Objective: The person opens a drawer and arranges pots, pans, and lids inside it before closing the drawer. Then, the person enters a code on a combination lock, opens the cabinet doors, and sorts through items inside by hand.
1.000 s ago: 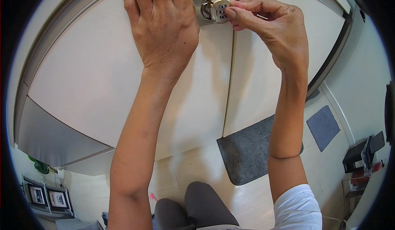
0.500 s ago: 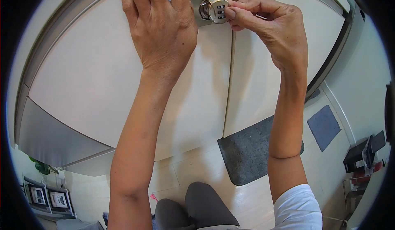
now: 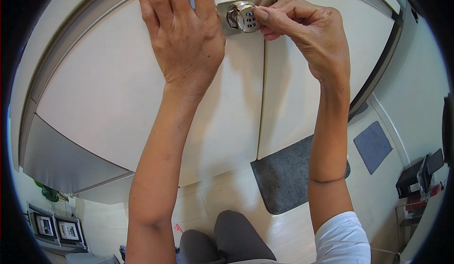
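A round silver combination lock (image 3: 247, 19) with several rows of small black number windows is mounted on a metal plate (image 3: 230, 30) on the white cabinet door (image 3: 236, 98). My right hand (image 3: 309, 30) reaches it from the right, with thumb and forefinger pinched at the lock's right edge; the forefinger's tip is partly hidden. To the left of the lock, my left hand (image 3: 191, 39) lies flat against the same door, its fingers stretched upward and slightly apart. The top of that hand reaches the upper edge of the view.
Beside this door is a second white door (image 3: 293, 98), with a narrow seam between them. Below lie a dark floor mat (image 3: 283, 183) and a smaller grey mat (image 3: 373, 147). Framed pictures (image 3: 56, 228) stand at lower left; black items (image 3: 418, 176) sit at the right wall.
The right thumb has shifted from beside the number windows to the lock's upper right edge. My left hand keeps its place on the door. The view has tilted slightly.
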Motion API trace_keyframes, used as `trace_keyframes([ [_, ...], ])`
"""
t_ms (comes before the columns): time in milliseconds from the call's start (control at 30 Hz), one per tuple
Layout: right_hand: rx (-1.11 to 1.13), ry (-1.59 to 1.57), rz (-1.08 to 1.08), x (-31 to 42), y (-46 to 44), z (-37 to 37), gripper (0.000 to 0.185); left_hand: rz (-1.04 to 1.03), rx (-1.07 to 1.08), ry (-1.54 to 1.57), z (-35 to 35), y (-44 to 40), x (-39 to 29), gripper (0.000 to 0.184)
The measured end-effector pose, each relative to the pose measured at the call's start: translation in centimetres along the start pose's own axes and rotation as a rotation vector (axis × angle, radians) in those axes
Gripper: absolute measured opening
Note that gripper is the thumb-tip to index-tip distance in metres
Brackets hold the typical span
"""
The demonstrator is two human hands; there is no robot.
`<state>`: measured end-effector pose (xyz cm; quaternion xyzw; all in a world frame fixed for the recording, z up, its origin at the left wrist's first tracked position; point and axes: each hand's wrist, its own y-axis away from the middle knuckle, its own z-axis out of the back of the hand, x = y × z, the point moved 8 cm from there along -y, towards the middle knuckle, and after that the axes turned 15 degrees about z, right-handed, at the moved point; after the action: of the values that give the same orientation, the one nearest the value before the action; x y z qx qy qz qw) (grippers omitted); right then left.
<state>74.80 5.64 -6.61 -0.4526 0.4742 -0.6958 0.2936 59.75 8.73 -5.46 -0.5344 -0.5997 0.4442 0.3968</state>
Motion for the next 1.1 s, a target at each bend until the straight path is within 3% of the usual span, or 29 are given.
trace_keyframes([
  [267,0.014,0.014,-0.04,-0.3,-0.2,0.0,0.016,-0.018,-0.093,0.087,1.0,-0.2,-0.6,0.044],
  [333,0.022,0.022,-0.031,-0.3,-0.2,0.1,0.016,-0.271,0.15,-0.913,-0.9,0.2,-2.0,0.044],
  [367,0.032,0.028,-0.023,-0.3,-0.2,0.1,0.016,-0.273,0.153,-0.912,-1.8,0.5,-1.6,0.044],
  [433,0.029,0.015,-0.01,-0.4,-0.2,0.1,0.016,0.025,-0.054,0.107,0.1,-0.2,-0.4,0.044],
  [467,0.031,0.004,0.006,-0.3,-0.2,0.1,0.016,0.027,-0.05,0.104,0.8,-0.2,-0.5,0.044],
  [533,0.024,-0.019,-0.001,-0.4,-0.2,0.1,0.016,-0.293,0.142,-0.914,-1.0,0.3,-1.9,0.043],
  [667,0.025,0.015,0.025,0.3,-0.4,-0.2,0.016,-0.18,0.229,-0.906,-1.0,0.0,-2.1,0.042],
  [833,0.019,0.038,0.011,0.4,-0.5,-0.2,0.015,-0.348,0.123,-0.904,-1.0,0.3,-1.4,0.04],
  [1100,0.062,0.111,0.06,0.8,-0.6,-0.3,0.017,-0.32,0.143,-0.931,-1.0,0.4,-1.0,0.041],
])
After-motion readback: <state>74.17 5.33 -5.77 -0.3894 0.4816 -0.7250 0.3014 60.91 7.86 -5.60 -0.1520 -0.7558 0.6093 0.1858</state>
